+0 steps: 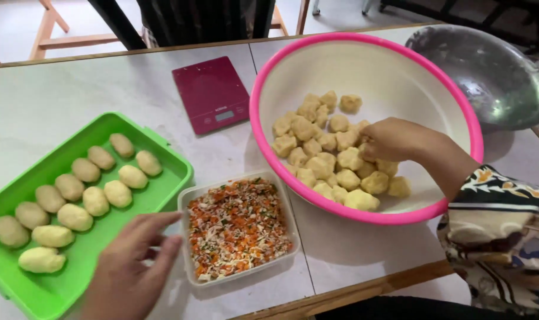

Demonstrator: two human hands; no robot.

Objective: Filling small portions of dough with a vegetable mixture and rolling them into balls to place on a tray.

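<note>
My right hand (pixel 394 140) reaches into a big white bowl with a pink rim (pixel 364 41) and closes its fingers on one of the several pale yellow dough lumps (pixel 322 163) piled inside. My left hand (pixel 130 264) hovers with spread fingers beside a square clear container (pixel 184 198) of chopped orange, white and green filling (pixel 237 228), over the near corner of a green tray (pixel 162 145). It holds nothing. On the tray lie two rows of shaped oval dough pieces (pixel 82 198).
A dark pink flat kitchen scale (pixel 212 93) lies on the white table behind the tray. A metal bowl (pixel 488 71) sits at the back right. A wooden table edge (pixel 352 293) runs along the front. Chair legs stand beyond the table.
</note>
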